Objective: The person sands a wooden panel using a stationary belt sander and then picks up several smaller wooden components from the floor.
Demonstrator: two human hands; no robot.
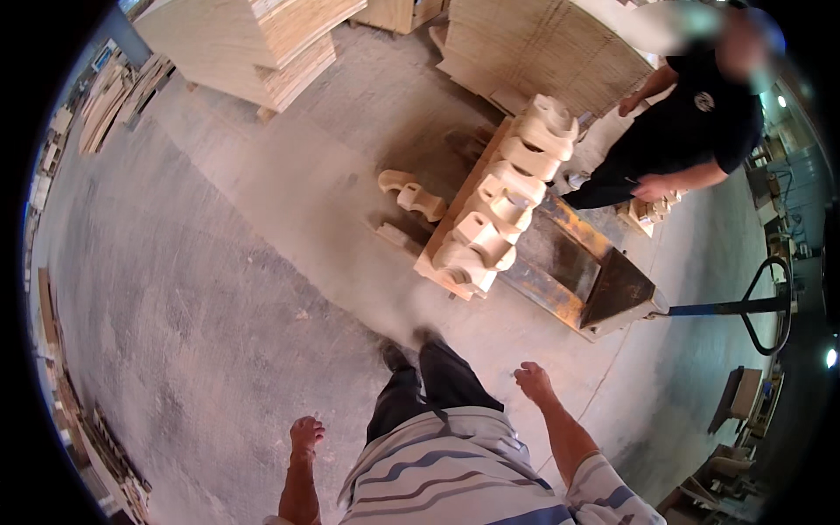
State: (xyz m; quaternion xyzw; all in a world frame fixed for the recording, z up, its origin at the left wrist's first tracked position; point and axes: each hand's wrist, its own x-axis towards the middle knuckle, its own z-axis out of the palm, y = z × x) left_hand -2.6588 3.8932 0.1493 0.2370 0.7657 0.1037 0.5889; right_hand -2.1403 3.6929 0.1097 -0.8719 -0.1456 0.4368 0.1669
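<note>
My left hand (306, 433) hangs at my left side over the bare floor, fingers loosely bent and apart, holding nothing. On the other side, my right hand (533, 382) is held out from my body, also free of any object, with its fingers slightly curled. Neither hand touches anything. Ahead of me, a row of curved, shaped wooden pieces (499, 203) lies along a wooden board (461, 194) resting across a pallet jack (560, 293). The right hand is the nearer one to this load. Two similar pieces (420, 201) stick out on its left side.
A co-worker in dark clothes (691, 131) stands beyond the load at the right. The pallet jack's handle (744, 306) reaches out to the right. Plywood stacks (236, 52) and a large panel stack (534, 48) stand at the back. Boards (122, 92) lie at the far left.
</note>
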